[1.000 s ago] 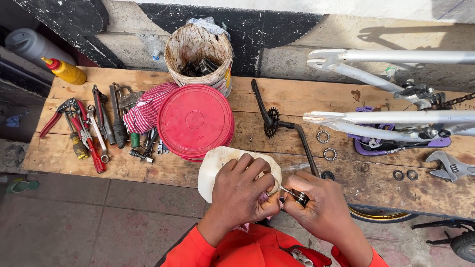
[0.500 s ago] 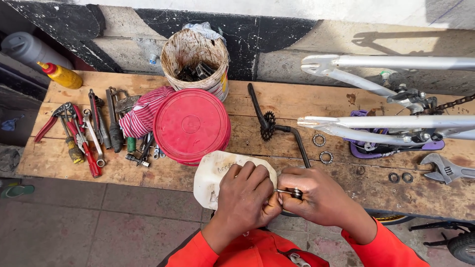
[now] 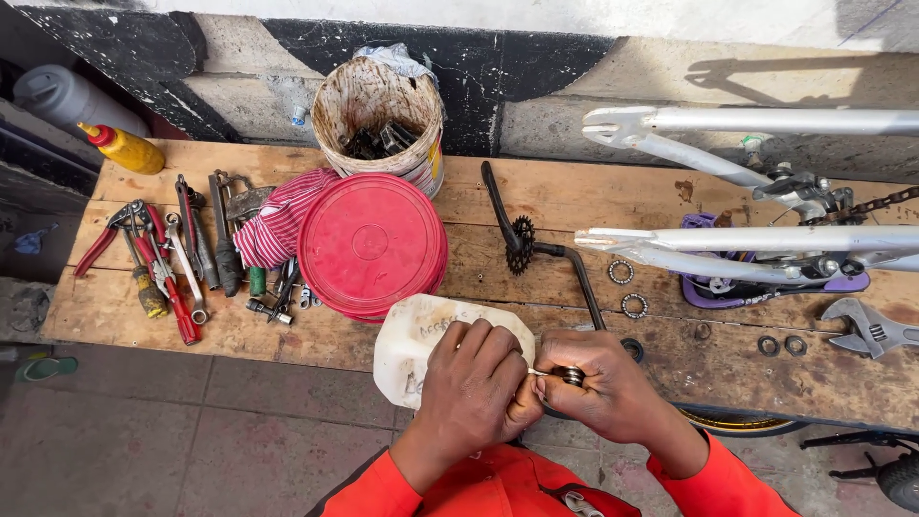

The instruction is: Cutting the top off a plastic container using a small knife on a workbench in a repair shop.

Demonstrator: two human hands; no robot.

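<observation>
Here the wooden counter (image 3: 574,201) carries everything, and places are best told from the red lid (image 3: 371,244) at its middle. Right of the lid lies the silver bicycle frame (image 3: 766,239); behind it stands a rusty bucket (image 3: 378,110); just in front, the white plastic jug (image 3: 421,345). A crank arm (image 3: 536,244) lies just right of the lid, hand tools (image 3: 172,258) to its left. Compared with a second ago, the hands have drifted slightly rightward while the pinch is unchanged. The left hand (image 3: 479,383) has its grip narrow on a thin pin. The right hand (image 3: 603,383) holds a small dark bearing ring (image 3: 572,375), front-right of the lid.
</observation>
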